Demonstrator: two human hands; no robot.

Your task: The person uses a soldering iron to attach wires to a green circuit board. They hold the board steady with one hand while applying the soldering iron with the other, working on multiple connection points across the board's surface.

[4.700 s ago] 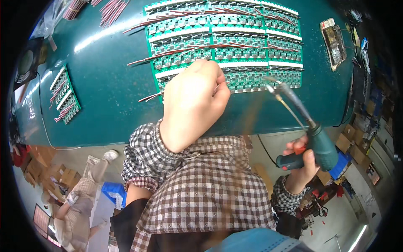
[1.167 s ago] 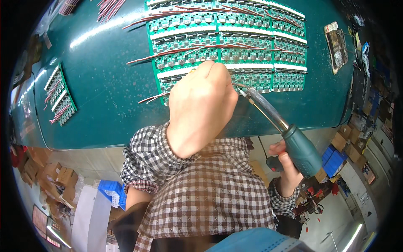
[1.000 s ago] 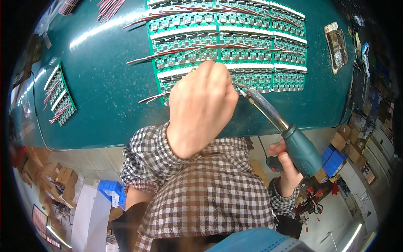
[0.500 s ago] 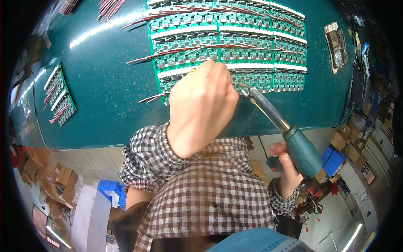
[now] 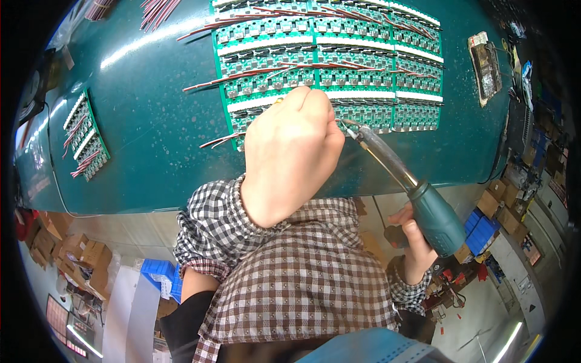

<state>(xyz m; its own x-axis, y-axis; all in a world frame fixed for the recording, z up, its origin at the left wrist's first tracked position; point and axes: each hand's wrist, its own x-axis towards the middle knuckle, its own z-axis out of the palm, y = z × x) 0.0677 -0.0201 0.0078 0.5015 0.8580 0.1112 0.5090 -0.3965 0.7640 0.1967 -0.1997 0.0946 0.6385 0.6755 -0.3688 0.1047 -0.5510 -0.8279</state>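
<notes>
A large panel of green circuit boards with red and black wires lies on the dark green table. My left hand rests curled on the panel's near edge, fingers closed; whatever it pinches is hidden under the knuckles. My right hand grips the teal handle of a soldering iron. The iron's metal tip reaches up and left to the boards right beside my left fingertips.
A smaller green board panel lies at the table's left. A soldering sponge tray sits at the right. More wires lie at the far edge. Cardboard boxes and blue bins stand on the floor below.
Since 4.7 s ago the soldering iron has swung in from the right, its tip coming down to the boards by my left fingers. Over the last second it barely moved.
</notes>
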